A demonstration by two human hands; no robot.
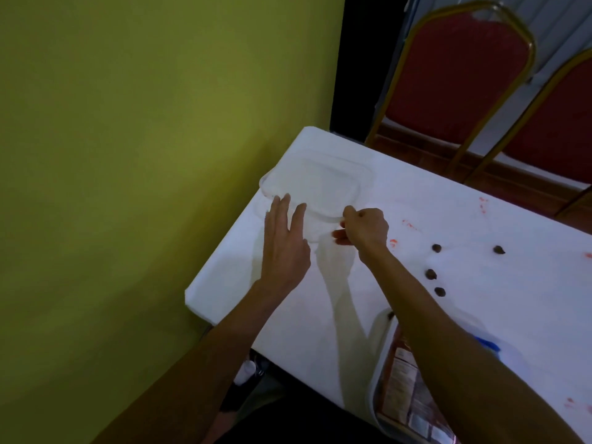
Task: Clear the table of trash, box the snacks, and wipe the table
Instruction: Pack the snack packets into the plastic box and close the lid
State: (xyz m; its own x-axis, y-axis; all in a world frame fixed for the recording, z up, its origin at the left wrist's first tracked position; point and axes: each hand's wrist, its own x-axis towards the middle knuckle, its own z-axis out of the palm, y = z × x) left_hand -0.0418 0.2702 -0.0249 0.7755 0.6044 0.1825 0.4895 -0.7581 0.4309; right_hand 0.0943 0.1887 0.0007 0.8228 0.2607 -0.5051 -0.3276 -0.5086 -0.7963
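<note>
A clear plastic container [315,184] lies near the far left corner of the white table [448,315]; its lid looks tilted up. My left hand [285,241] is flat with straight fingers against the container's near left edge. My right hand [365,227] has curled fingers pinching the container's near right rim. Several small brown snack pieces [431,274] lie scattered on the table to the right of my right arm. Red smears [410,224] mark the tabletop.
A packet with a printed label [403,389] lies in a clear box at the table's near edge under my right forearm. Something blue [488,344] peeks out beside it. Two red chairs [455,75] with gold frames stand behind the table. A green wall is at the left.
</note>
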